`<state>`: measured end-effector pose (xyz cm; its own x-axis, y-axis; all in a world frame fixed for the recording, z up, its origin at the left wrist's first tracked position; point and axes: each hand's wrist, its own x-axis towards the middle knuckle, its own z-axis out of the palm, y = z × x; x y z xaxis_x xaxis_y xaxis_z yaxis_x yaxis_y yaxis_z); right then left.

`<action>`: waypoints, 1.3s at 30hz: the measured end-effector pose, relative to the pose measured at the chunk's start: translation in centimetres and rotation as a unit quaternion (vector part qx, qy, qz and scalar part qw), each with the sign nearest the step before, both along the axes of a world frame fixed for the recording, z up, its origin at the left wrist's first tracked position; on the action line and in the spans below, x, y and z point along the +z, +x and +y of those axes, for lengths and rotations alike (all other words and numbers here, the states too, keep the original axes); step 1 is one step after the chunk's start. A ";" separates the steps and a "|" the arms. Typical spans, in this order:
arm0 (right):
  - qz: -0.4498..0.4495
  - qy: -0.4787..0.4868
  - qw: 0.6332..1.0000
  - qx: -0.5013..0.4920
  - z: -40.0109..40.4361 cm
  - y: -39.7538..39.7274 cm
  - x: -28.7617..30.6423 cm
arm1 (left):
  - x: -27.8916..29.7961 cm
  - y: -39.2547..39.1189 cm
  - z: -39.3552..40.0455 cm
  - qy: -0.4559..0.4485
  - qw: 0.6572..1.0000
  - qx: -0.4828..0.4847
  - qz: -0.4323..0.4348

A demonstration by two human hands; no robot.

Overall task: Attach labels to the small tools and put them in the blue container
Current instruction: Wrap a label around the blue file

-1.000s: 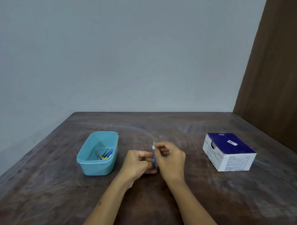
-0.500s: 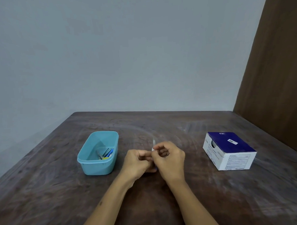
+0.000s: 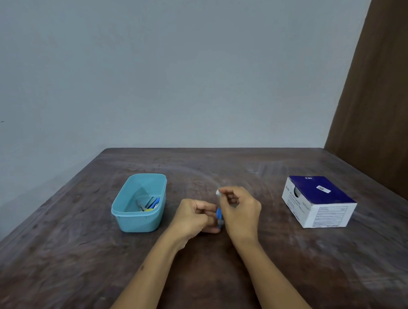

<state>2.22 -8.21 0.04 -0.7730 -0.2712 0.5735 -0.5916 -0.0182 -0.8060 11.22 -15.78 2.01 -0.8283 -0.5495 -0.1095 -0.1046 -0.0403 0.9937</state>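
Right hand (image 3: 239,211) lifted, pinching white label (image 3: 218,192); left hand (image 3: 194,216) grips blue tool (image 3: 219,215). Steady tool, wrap label squarely.

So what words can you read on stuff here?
"BD": on the dark blue top of the box, small and faint.
White sticker on the box top: too small to read.
Print on the box's white sides: blurred, unreadable.
Blue container: no writing visible.

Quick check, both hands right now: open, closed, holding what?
Left hand: closed on the small blue tool.
Right hand: fingers pinched on a small white piece, likely a label.
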 end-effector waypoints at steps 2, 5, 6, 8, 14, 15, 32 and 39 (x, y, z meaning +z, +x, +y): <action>-0.008 -0.014 1.000 -0.008 0.1 -0.2 0.0 | 0.1 0.1 0.2 0.006 1.000 -0.019 -0.010; -0.008 0.010 1.000 -0.006 0.1 0.0 0.0 | -0.1 0.0 0.3 0.001 1.000 0.008 0.016; -0.004 0.026 1.000 -0.001 0.1 0.2 0.1 | -0.2 -0.1 0.3 -0.002 0.999 0.025 0.029; 0.002 0.042 0.999 0.011 0.1 0.5 0.1 | -0.2 -0.3 0.1 0.013 0.997 0.056 0.054; 0.020 0.072 0.996 0.053 0.0 0.5 -0.2 | -0.5 -0.8 -0.8 0.035 0.990 0.121 0.064; 0.021 0.072 0.996 0.050 0.0 0.5 -0.2 | -0.5 -0.8 -0.8 0.042 0.990 0.117 0.064; 0.043 0.084 0.994 0.058 0.0 0.5 -0.4 | -0.6 -1.0 -0.8 0.075 0.986 0.117 0.088; 0.077 0.091 0.992 0.051 0.0 0.3 -0.3 | -0.6 -0.8 -0.7 0.083 0.986 0.108 0.099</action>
<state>2.55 -8.19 -0.27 -0.6441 -0.4522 0.6170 -0.7100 0.0532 -0.7022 10.41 -16.51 1.46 -0.7082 -0.7035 -0.0598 0.1204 -0.2038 0.9716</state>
